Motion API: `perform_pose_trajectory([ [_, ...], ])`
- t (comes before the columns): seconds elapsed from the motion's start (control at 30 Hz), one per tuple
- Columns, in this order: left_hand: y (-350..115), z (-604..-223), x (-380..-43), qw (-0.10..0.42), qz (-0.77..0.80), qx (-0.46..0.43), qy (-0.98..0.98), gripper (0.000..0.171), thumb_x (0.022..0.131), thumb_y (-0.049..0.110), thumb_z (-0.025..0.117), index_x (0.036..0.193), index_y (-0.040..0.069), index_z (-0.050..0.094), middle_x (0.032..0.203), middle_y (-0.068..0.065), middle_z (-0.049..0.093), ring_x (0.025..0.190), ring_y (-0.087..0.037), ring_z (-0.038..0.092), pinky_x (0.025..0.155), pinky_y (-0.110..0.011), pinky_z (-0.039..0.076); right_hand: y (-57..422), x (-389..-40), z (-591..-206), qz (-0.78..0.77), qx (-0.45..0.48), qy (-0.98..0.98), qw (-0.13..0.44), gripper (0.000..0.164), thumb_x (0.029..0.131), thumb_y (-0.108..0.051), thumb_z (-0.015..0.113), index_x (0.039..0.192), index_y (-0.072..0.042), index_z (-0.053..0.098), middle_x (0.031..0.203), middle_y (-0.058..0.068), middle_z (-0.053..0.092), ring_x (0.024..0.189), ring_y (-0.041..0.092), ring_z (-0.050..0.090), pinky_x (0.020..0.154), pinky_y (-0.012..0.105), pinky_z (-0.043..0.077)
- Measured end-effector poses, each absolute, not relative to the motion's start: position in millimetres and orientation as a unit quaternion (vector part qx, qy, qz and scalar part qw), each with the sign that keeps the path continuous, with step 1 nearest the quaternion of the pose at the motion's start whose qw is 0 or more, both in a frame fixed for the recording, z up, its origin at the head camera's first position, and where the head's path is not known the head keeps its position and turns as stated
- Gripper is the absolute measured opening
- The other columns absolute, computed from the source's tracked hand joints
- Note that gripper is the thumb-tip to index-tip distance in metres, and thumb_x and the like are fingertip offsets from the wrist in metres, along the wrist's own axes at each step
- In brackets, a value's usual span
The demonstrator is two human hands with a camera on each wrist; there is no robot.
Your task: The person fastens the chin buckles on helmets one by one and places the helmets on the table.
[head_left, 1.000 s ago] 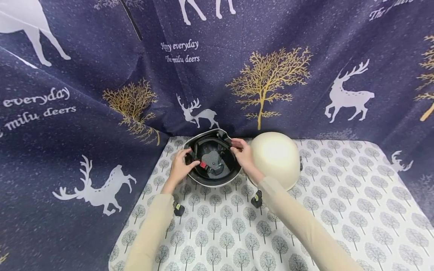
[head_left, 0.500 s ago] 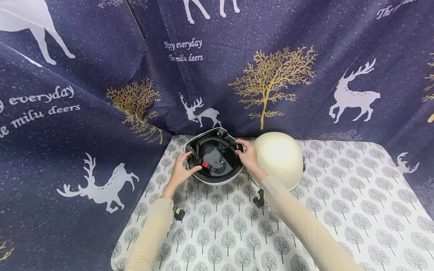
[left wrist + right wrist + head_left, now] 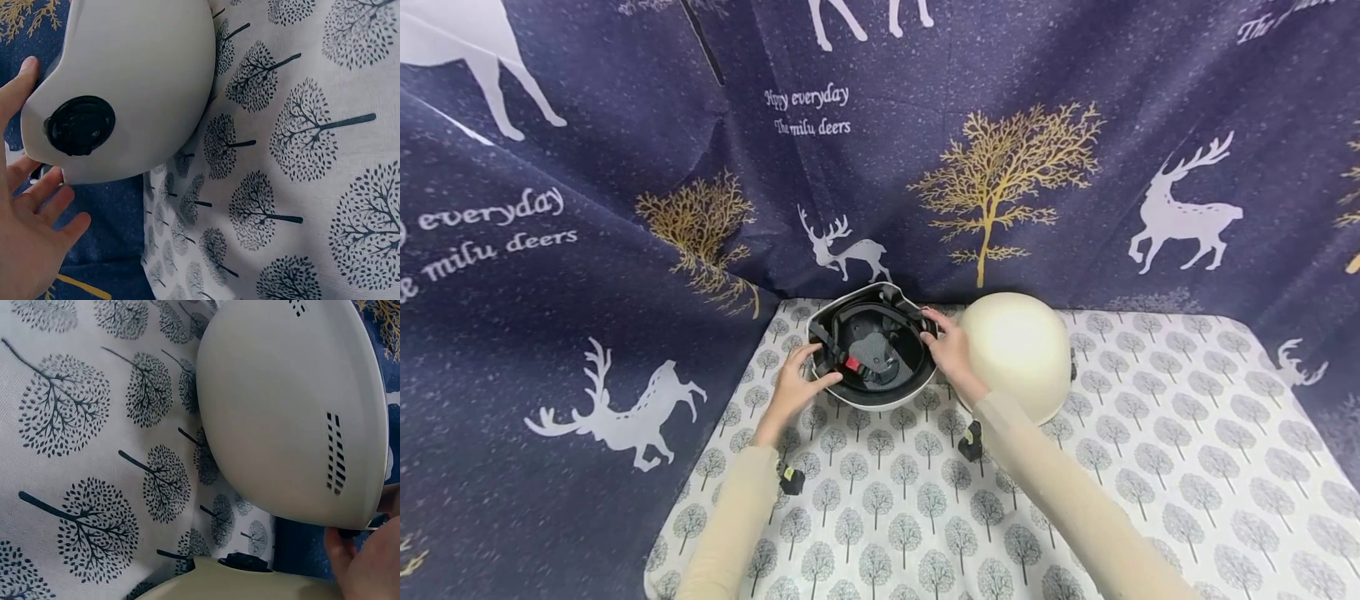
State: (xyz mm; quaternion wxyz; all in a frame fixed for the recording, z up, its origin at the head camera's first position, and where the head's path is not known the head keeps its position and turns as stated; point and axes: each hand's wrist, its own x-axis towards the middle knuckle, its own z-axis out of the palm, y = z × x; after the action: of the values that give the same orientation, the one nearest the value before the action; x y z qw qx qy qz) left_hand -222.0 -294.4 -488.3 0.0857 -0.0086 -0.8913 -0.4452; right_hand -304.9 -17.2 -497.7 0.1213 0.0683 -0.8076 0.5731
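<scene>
An upturned helmet with a pale shell lies at the back of the table, its black lining, straps and red buckle facing up. My left hand is at its left rim, thumb and fingers spread apart. In the left wrist view, fingertips sit right at the rim, below a round black fitting on the shell. My right hand holds the right rim between thumb and fingers; the right wrist view shows them at the edge of the vented shell, partly cut off.
A second, cream helmet stands dome up just right of the first, close to my right forearm. Behind both hangs a dark blue curtain with deer and trees. The white tree-print tablecloth stretches towards me.
My left hand has drawn slightly back and down from the left strap area, towards the rim. The right hand has stayed at the right rim; the view has shifted slightly.
</scene>
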Motion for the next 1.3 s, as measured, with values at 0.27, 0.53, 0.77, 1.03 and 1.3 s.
perform_pose_trajectory([
  [0.27,-310.2,-491.1,-222.6,0.099,-0.467,0.028,-0.878,0.059,0.085,0.026,0.076,0.136,0.006,0.055,0.149,-0.019,0.044,0.131,-0.037,0.047,0.109,-0.054,0.039,-24.1,-299.2,-500.1,0.595,0.051,-0.798,0.087,0.042,0.084,-0.004,0.073,0.125,-0.006,0.066,0.136,0.014,0.06,0.113,0.037,0.064,0.094,0.045,0.054],
  [0.53,-318.6,-494.0,-223.8,0.092,-0.489,0.068,-0.865,0.056,0.089,0.036,0.071,0.137,0.012,0.054,0.14,-0.015,0.05,0.121,-0.034,0.056,0.104,-0.047,0.046,-32.5,-293.7,-502.9,0.557,0.043,-0.823,0.1,0.045,0.082,-0.013,0.078,0.126,-0.012,0.067,0.131,0.016,0.063,0.107,0.035,0.068,0.09,0.047,0.054],
  [0.77,-324.1,-497.1,-221.4,0.075,-0.486,0.081,-0.867,0.075,0.087,0.04,0.072,0.151,0.023,0.037,0.144,-0.017,0.05,0.117,-0.034,0.059,0.085,-0.038,0.053,-42.3,-281.9,-507.8,0.61,0.001,-0.792,0.026,0.047,0.084,-0.015,0.076,0.13,-0.019,0.065,0.139,0.011,0.058,0.112,0.032,0.067,0.073,0.033,0.06],
  [1.03,-330.3,-484.9,-225.8,0.058,-0.512,0.076,-0.854,0.069,0.094,0.037,0.064,0.154,0.024,0.031,0.155,-0.019,0.036,0.131,-0.04,0.049,0.096,-0.046,0.049,-39.4,-280.5,-515.4,0.599,0.066,-0.797,-0.049,0.057,0.09,-0.009,0.068,0.143,-0.021,0.05,0.152,0.01,0.043,0.103,0.034,0.07,0.072,0.03,0.059],
  [1.3,-318.5,-467.3,-238.4,0.058,-0.537,0.034,-0.841,0.07,0.098,0.03,0.059,0.157,0.022,0.023,0.164,-0.013,0.015,0.144,-0.043,0.03,0.117,-0.055,0.03,-32.2,-283.8,-526.0,0.617,0.053,-0.772,-0.146,0.075,0.088,-0.01,0.071,0.151,-0.028,0.036,0.14,0.013,0.056,0.085,0.014,0.07,0.076,0.026,0.057],
])
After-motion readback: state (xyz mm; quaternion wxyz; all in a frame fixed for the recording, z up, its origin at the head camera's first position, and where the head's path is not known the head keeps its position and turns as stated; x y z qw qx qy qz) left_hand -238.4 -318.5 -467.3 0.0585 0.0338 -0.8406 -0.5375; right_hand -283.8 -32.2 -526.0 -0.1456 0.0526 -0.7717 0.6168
